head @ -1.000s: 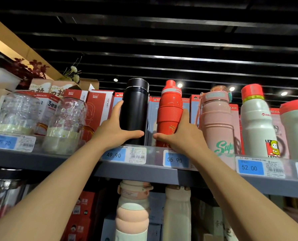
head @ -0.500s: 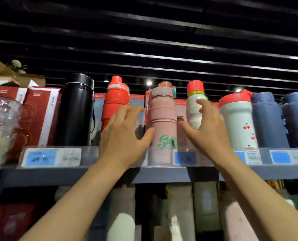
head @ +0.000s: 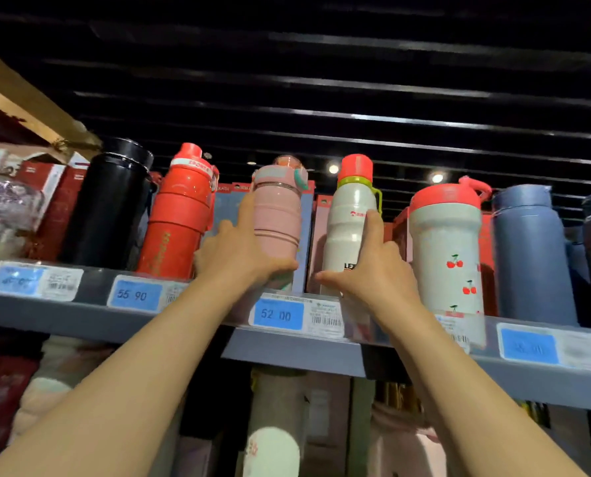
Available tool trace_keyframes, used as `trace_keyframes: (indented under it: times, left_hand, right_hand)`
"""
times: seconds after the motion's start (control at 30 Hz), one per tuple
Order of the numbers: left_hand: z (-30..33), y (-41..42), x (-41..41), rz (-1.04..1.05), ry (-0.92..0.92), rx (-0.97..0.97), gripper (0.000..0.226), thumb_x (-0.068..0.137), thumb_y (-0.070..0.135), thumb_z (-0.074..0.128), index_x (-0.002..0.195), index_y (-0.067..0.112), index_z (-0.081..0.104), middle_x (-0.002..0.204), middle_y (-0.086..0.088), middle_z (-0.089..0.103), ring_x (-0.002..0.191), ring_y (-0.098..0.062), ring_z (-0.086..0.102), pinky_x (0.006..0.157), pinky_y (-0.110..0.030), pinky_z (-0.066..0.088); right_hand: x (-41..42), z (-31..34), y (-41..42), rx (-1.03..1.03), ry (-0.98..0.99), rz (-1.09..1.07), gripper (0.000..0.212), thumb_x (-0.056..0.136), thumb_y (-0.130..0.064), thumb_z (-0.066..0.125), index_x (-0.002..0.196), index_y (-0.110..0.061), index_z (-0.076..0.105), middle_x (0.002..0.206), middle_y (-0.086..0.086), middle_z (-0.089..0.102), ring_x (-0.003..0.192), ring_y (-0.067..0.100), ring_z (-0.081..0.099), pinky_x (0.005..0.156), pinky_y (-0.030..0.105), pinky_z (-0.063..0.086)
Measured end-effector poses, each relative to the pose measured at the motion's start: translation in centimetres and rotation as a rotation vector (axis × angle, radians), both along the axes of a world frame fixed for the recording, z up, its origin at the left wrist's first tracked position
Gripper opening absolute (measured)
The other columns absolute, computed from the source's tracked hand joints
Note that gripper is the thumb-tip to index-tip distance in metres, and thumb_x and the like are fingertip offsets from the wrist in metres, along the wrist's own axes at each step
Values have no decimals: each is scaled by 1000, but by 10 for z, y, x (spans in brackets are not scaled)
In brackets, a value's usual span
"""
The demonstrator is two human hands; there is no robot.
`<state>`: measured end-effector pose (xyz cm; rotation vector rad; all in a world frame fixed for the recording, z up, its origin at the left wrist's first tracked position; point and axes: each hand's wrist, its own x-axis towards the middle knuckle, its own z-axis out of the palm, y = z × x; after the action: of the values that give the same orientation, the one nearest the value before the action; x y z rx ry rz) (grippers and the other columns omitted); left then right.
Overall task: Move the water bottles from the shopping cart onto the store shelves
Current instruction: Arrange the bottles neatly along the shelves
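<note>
Left hand (head: pixel 242 251): wrapped round lower body of pink bottle (head: pixel 276 222); thumb across the front, index finger stretched up the bottle's left side.
Right hand (head: pixel 373 270): set against white bottle (head: pixel 351 228); thumb out toward the left at the base, index finger pointing up along the right side; full closure round the body not visible, cannot tell whether gripped or only touched.
Pink bottle: upright on grey shelf (head: pixel 287 349), between red bottle (head: pixel 180 215) and white bottle; clear cap on top.
White bottle: upright on same shelf, red cap, yellow-green collar, just beside the pink bottle, small gap between the 2.
Red bottle: upright, left of left hand, just beside black flask (head: pixel 110 208).
Cherry-print bottle (head: pixel 447 249): right of right hand, red lid, upright.
Blue bottle (head: pixel 531 256): further right, upright; a 2nd blue one at frame edge.
Price tags: "55 90" tag (head: pixel 135 295) under red bottle; "52 00" tag (head: pixel 278 314) between the 2 forearms; others blurred.
Boxes: red boxes (head: pixel 60 187) standing behind the row.
Lower shelf: pale bottles, blurred.
</note>
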<state>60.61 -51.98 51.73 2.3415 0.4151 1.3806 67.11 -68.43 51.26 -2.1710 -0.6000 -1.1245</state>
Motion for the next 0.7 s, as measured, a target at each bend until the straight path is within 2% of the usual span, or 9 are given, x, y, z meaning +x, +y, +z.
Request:
trace_keyframes:
  times: [0.1,0.2,0.33,0.43,0.5,0.63,0.7]
  left_hand:
    - [1,8,-5,-167,-27,-7,100,67,54,76,143,43,13,106,3,60,94,-24,59,76,-34,45]
    - [2,16,-10,-370,-34,-54,95,72,41,80,144,44,18,89,17,56,81,-6,59,65,-26,44]
    - [6,22,-12,-513,3,-136,97,75,31,80,147,43,17,88,11,62,81,-8,64,59,-26,49]
    - [8,23,-10,-532,32,-136,96,75,32,80,148,42,17,88,6,67,83,-12,66,58,-27,50]
    - [7,23,-9,-516,17,-124,94,74,34,80,146,44,20,91,7,64,85,-12,65,60,-27,50]
    - [4,21,-7,-459,-54,-76,91,70,38,80,142,44,26,99,7,61,93,-18,63,82,-38,54]
    - [2,19,-7,-442,-74,-52,89,73,37,79,144,40,26,94,11,58,94,-19,62,86,-39,53]
  right_hand:
    - [0,1,-3,1,13,25,111,69,-52,77,146,-32,0,124,16,46,101,38,57,75,38,46]
    - [0,1,-4,1,17,33,111,70,-51,77,146,-32,-1,125,16,47,101,37,57,74,37,46]
    - [2,3,-6,3,37,56,113,70,-50,77,148,-30,-3,128,16,47,106,37,55,75,36,41]
    - [2,2,-7,15,49,55,114,69,-50,77,148,-31,-4,130,15,47,109,37,54,81,39,44]
    - [1,2,-6,21,46,50,114,68,-51,77,148,-33,-3,129,15,47,109,36,54,83,40,45]
    - [-1,1,-5,26,51,37,116,64,-56,78,146,-34,-2,129,14,47,108,35,54,84,40,47]
    - [-2,1,-7,50,71,58,117,60,-61,77,145,-36,1,126,13,49,106,35,56,86,43,50]
